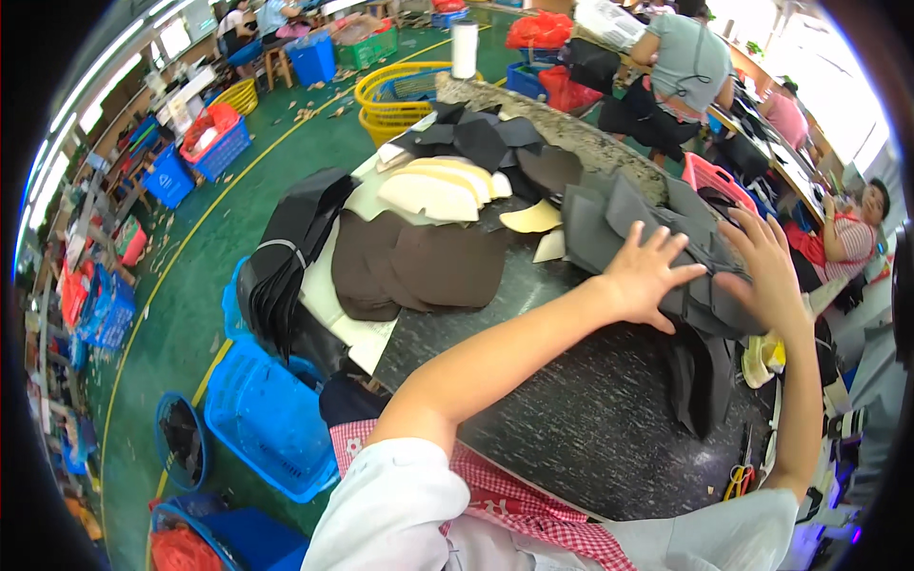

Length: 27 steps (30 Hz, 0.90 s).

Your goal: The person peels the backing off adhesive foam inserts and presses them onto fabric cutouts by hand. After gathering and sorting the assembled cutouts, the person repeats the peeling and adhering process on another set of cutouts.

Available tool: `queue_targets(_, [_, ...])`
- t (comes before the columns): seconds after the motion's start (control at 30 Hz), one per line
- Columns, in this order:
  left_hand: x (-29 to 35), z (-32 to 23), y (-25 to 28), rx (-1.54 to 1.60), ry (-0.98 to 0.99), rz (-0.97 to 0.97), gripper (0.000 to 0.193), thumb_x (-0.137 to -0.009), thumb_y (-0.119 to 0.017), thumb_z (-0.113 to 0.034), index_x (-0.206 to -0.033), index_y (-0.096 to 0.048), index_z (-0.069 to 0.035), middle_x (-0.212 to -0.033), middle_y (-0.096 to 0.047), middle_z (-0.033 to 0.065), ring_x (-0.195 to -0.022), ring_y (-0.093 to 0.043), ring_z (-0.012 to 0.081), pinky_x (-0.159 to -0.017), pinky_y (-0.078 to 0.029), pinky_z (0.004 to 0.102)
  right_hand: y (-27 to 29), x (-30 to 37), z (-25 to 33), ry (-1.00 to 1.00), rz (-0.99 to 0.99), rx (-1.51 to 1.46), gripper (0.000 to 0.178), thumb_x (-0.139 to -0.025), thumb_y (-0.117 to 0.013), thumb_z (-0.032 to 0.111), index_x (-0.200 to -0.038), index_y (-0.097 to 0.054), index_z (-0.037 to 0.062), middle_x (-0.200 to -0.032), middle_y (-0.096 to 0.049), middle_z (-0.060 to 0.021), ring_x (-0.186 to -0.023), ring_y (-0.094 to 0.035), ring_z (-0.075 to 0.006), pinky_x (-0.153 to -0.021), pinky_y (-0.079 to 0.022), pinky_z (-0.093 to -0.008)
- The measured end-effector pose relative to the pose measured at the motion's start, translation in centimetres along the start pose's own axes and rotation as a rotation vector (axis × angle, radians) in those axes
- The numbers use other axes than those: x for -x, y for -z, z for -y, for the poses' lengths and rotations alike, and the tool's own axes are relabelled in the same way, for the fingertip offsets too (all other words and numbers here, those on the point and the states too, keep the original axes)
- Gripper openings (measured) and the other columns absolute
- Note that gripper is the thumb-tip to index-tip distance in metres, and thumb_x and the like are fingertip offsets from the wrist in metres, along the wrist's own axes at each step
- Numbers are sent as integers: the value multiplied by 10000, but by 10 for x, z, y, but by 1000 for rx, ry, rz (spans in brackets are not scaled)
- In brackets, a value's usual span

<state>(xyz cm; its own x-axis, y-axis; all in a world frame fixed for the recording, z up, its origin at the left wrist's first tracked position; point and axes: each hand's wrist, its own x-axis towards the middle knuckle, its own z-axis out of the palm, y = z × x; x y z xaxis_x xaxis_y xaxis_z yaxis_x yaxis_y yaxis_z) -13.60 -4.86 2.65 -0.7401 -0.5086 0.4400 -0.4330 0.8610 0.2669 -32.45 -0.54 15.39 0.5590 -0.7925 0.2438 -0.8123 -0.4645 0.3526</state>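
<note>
My left hand (649, 274) is open, its fingers spread over a loose pile of dark grey cut sheet pieces (602, 224). At the right side of that pile is my right hand (764, 271), also open, thumb and fingers apart. Whether either palm presses on the pieces I cannot tell. To the left of my hands lie dark brown cut pieces (419, 266), fanned out flat. Cream curved pieces (438, 187) and black cut pieces (481, 138) sit behind them. Narrow black pieces (700, 381) hang together below the grey pile.
The dark speckled table (562, 419) bears scissors with red and yellow handles (739, 481) near my right forearm. A banded black bundle (286, 252) is at the left edge. Blue crates (267, 419) and yellow baskets (395, 100) stand on the floor. A person (690, 57) sits beyond the table.
</note>
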Motion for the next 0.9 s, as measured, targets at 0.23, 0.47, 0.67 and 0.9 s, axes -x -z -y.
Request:
queue_targets(0.23, [56, -22, -33, 50, -66, -147, 767, -615, -749, -385, -1277, -495, -93, -1443, -269, 250, -1355, -207, 442, -1042, -188, 647, -73, 51, 94, -33, 60, -96, 973, -685, -689, 491, -1435, -241, 62, -1499, -242, -161, -1397, -169, -370, -1114, -102, -527])
queue_targets(0.47, [280, -46, 54, 1083, -2, -279, 299, -828, -686, -205, -1059, -621, -26, -1253, -517, 183, -1186, -489, 298, -963, -421, 373, -79, 47, 39, -159, 66, -502, 285, -903, -500, 80, -1155, -601, -6, -1388, -430, -163, -1261, -415, -329, -1054, -297, -392])
queue_targets(0.67, [628, -75, -51, 1036, 1546, -1345, 393, -921, -496, -271, -1199, -545, 3, -1138, -603, 123, -1060, -569, 213, -911, -444, 371, -80, 61, 74, -15, 199, 320, 356, -916, -540, 175, -1232, -548, 11, -1312, -464, -150, -1148, -488, -297, -920, -393, -372])
queue_targets(0.9, [778, -100, -252, 1080, 2391, -2101, 593, -894, -568, -385, -1377, -376, -99, -1253, -520, 122, -1096, -513, 257, -929, -402, 437, -76, 80, 135, -43, 225, -108, 445, -922, -503, 159, -1341, -424, 30, -1316, -450, -178, -1197, -459, -356, -980, -374, -393])
